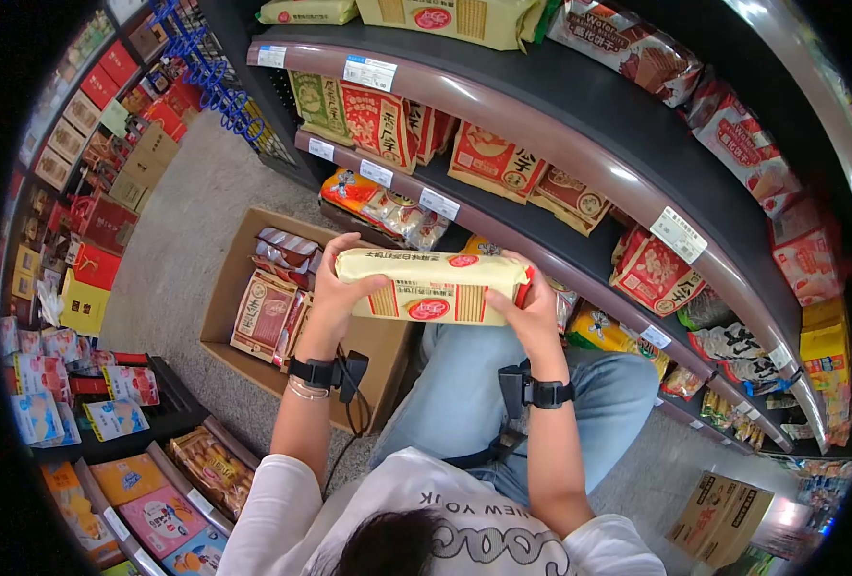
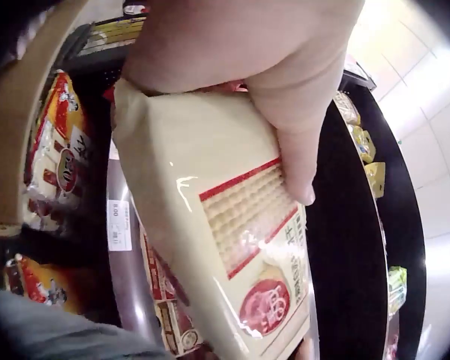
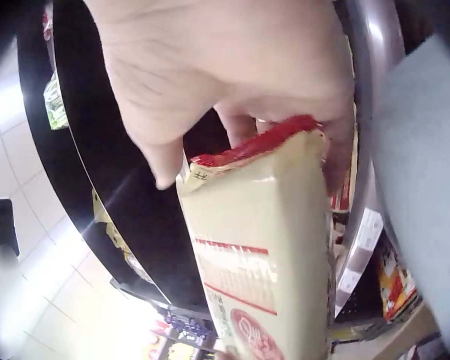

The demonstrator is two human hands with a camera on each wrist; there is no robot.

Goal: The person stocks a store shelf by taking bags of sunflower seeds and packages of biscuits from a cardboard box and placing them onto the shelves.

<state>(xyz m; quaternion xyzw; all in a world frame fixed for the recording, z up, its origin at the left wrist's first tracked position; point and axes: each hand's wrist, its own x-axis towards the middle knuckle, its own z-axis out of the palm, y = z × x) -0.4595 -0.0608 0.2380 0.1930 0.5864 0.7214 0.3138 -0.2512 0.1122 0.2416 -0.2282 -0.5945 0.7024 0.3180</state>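
A long cream-coloured packet of biscuits (image 1: 433,286) with red oval logos and biscuit pictures is held level above the lap. My left hand (image 1: 335,288) grips its left end, thumb across the near face and fingers behind. At the other end my right hand (image 1: 534,312) holds the packet near its red sealed edge, thumb on the near face. In the left wrist view the hand (image 2: 262,56) wraps over the top of the biscuit packet (image 2: 217,187). The right wrist view shows the hand (image 3: 232,67) around the red-edged end of the packet (image 3: 262,225).
An open cardboard box (image 1: 217,288) with several packets (image 1: 265,312) inside stands at the left on the floor. Shelves with price tags (image 1: 678,233) curve along the front and right, stocked with red and green snack bags (image 1: 378,123). A closed carton (image 1: 722,518) lies at lower right.
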